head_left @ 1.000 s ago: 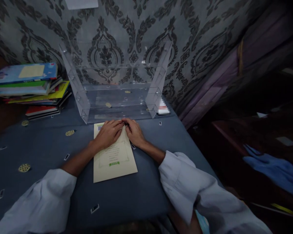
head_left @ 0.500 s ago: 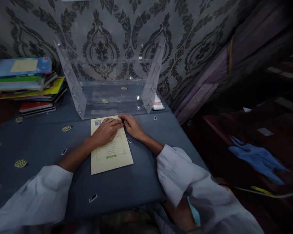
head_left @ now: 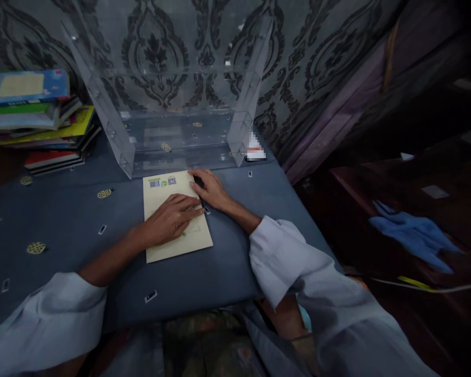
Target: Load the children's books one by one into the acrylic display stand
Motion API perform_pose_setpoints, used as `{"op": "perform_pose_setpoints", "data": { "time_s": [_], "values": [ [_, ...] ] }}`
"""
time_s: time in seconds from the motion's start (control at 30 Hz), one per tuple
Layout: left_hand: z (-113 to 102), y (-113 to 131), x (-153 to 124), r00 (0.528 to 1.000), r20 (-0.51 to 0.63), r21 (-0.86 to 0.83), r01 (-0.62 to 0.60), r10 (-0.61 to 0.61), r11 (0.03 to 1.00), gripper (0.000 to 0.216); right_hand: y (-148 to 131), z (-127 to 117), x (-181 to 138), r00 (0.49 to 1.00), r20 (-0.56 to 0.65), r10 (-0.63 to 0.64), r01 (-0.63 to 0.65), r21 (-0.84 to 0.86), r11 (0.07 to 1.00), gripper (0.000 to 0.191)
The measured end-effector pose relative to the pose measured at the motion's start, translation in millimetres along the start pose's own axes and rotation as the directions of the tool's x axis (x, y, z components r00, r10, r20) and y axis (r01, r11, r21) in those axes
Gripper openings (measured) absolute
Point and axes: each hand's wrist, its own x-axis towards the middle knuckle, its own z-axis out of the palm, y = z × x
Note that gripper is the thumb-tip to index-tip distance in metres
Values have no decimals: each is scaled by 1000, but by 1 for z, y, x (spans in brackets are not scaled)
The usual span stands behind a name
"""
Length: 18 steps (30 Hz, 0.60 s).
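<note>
A thin cream-coloured book [head_left: 157,198] lies closed on the blue tablecloth, with a barcode and a QR code near its far edge. My left hand [head_left: 175,217] rests flat across its middle, fingers stretched towards the right edge. At the far right corner is my right hand [head_left: 212,189], its index finger and thumb apart and touching the book. Part of the cover's print is hidden under my left hand. Just beyond the book stands a clear acrylic rack [head_left: 127,157] with tiered shelves.
To the left is a stack of books [head_left: 27,99]. A blurred-out white item [head_left: 255,149] sits by the rack's right side. The patterned wall [head_left: 157,52] rises behind. Off the table's right edge, a blue cloth [head_left: 416,235] lies on a dark reddish surface.
My left hand has slid down the book towards me, uncovering the QR code. My right hand stays by the far corner, its thumb and index finger further apart. The view has shifted slightly.
</note>
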Motion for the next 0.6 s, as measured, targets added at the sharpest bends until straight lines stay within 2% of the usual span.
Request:
{"op": "perform_pose_setpoints", "data": {
  "time_s": [0.33,0.6],
  "values": [
    [-2,46,-17,991,71,-158,-102,114,982,43,-1,0,-1,1000,19,0,1,-41,999,44],
    [-2,50,-19,991,62,-145,-107,116,984,42,-5,0,-6,997,68,-24,31,-107,994,48]
  ]
}}
